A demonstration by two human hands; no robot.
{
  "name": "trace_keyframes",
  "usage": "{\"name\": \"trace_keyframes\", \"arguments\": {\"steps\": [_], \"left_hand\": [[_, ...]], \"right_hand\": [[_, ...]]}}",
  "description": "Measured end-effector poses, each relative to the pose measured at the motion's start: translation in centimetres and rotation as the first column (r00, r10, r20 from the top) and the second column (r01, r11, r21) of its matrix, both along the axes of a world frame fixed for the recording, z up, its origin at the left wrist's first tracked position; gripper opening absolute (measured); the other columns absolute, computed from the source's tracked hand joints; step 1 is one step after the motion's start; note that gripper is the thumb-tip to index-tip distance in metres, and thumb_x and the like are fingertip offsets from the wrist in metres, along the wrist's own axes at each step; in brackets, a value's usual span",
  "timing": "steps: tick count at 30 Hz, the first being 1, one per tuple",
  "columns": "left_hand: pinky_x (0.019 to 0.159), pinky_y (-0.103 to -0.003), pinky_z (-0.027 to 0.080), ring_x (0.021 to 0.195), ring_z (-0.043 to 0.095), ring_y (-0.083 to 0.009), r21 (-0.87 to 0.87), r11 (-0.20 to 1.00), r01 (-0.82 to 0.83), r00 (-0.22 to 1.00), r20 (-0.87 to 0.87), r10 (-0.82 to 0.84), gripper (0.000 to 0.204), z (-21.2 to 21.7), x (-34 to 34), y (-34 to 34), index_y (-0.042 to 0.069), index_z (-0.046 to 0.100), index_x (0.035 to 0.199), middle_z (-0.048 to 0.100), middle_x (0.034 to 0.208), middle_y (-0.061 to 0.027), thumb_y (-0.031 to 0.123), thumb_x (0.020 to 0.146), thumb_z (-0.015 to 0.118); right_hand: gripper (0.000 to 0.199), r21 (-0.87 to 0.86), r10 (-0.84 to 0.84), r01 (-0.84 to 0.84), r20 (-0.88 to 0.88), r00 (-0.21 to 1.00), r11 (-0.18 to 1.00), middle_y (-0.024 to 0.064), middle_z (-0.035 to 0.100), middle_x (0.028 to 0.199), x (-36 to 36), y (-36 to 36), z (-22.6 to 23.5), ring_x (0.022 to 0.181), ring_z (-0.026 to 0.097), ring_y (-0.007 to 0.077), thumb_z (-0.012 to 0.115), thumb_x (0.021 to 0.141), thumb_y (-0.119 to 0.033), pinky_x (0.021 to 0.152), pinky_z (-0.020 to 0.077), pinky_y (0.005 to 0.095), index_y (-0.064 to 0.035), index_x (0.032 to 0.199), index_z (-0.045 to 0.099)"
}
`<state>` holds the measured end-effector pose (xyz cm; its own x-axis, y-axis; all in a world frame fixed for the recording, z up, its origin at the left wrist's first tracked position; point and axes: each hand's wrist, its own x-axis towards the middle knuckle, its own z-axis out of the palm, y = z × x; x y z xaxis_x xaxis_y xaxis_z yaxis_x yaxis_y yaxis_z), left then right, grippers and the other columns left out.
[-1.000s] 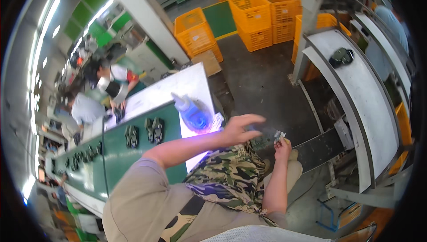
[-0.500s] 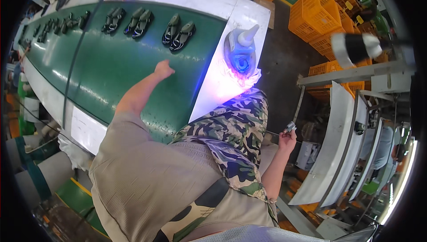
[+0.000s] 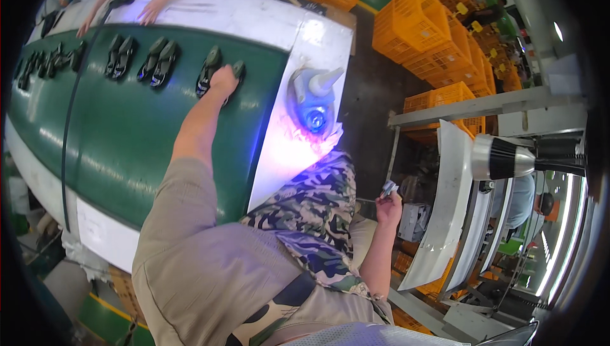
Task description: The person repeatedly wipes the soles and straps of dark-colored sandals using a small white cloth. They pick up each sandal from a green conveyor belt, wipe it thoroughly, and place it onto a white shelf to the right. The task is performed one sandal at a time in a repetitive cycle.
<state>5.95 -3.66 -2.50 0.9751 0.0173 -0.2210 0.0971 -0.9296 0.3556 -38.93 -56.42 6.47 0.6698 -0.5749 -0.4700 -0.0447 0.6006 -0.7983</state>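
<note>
My left hand (image 3: 223, 80) reaches over the green belt, closed around the right-hand shoe of the nearest pair; its fingertips are partly hidden. That black shoe (image 3: 237, 70) shows a grey-green form at its top. Its mate, another glossy black shoe (image 3: 206, 78), lies just to the left. Low at my right side, my right hand (image 3: 389, 209) pinches a small pale object (image 3: 389, 188), too small to name. Two more pairs of black shoes (image 3: 157, 63) (image 3: 119, 58) lie farther left on the green conveyor belt (image 3: 140, 136).
A glowing blue-lit device with a bottle-like spout (image 3: 318, 92) sits on the white table end (image 3: 267, 174). Across the belt, a co-worker's hand (image 3: 152, 10) rests on the white edge. Orange crates (image 3: 413, 22) are stacked at the far right, beyond a metal rack (image 3: 489, 108).
My left hand has moved forward from bare belt onto the nearest pair's right shoe and closed on it. The view has shifted right. My right hand still pinches the small object.
</note>
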Motion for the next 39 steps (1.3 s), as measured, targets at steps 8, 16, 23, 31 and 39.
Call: {"name": "trace_keyframes", "arguments": {"steps": [8,16,23,31,39], "left_hand": [[0.079,-0.047,0.052,0.092,0.066,-0.0354,-0.035,0.342,0.939,0.325,-0.232,-0.917,0.034,1.4,-10.3,4.7,0.013,0.070,0.096,0.069,0.094,-0.0125,0.020,0.063,0.074],[0.098,-0.045,0.049,0.118,0.058,-0.0364,0.229,0.861,0.455,0.827,0.249,-0.504,0.094,-0.7,-20.3,4.4,0.001,0.046,0.136,0.050,0.140,-0.0173,0.038,0.061,0.088],[0.091,-0.050,0.054,0.105,0.066,-0.0295,0.064,0.994,-0.084,0.763,-0.637,0.105,0.082,2.9,-15.5,4.9,-0.004,0.057,0.122,0.066,0.113,-0.0169,0.035,0.058,0.091],[0.094,-0.048,0.051,0.097,0.066,-0.0281,-0.749,0.146,-0.646,0.713,-0.661,-0.233,0.033,0.8,-16.4,2.9,0.003,0.062,0.110,0.067,0.102,-0.0106,0.012,0.080,0.071],[0.101,-0.039,0.047,0.108,0.062,-0.0238,-0.997,-0.069,0.019,0.946,0.040,-0.323,0.053,15.2,-21.2,-13.9,0.002,0.056,0.122,0.064,0.114,-0.0087,0.002,0.072,0.074]], "right_hand": [[0.011,0.072,-0.055,0.055,-0.003,0.998,0.996,0.0075,0.065,0.081,2.4,1.1,-1.3,0.071,0.063,0.0231,0.066,0.092,-0.021,0.062,0.0494,0.0391,-0.0110,0.092,0.060],[0.011,0.086,-0.028,0.028,0.003,1.000,0.996,0.0066,0.064,0.081,5.1,2.8,-2.3,0.072,0.062,0.0224,0.066,0.091,-0.022,0.064,0.0485,0.0396,-0.0128,0.093,0.060],[0.012,0.009,-0.121,0.121,-0.029,0.992,0.993,0.0045,0.065,0.078,4.1,1.8,-2.1,0.065,0.063,0.0196,0.071,0.087,-0.013,0.057,0.0457,0.0343,-0.0118,0.092,0.061],[0.007,-0.034,-0.122,0.119,-0.094,0.988,0.992,0.0051,0.068,0.078,3.5,1.9,-1.0,0.063,0.064,0.0178,0.066,0.090,-0.015,0.051,0.0461,0.0298,-0.0122,0.095,0.062],[0.014,-0.173,-0.009,0.009,0.003,1.000,0.985,0.0047,0.066,0.076,7.7,4.7,4.4,0.060,0.062,0.0138,0.072,0.085,-0.012,0.050,0.0430,0.0261,-0.0092,0.084,0.058]]}}
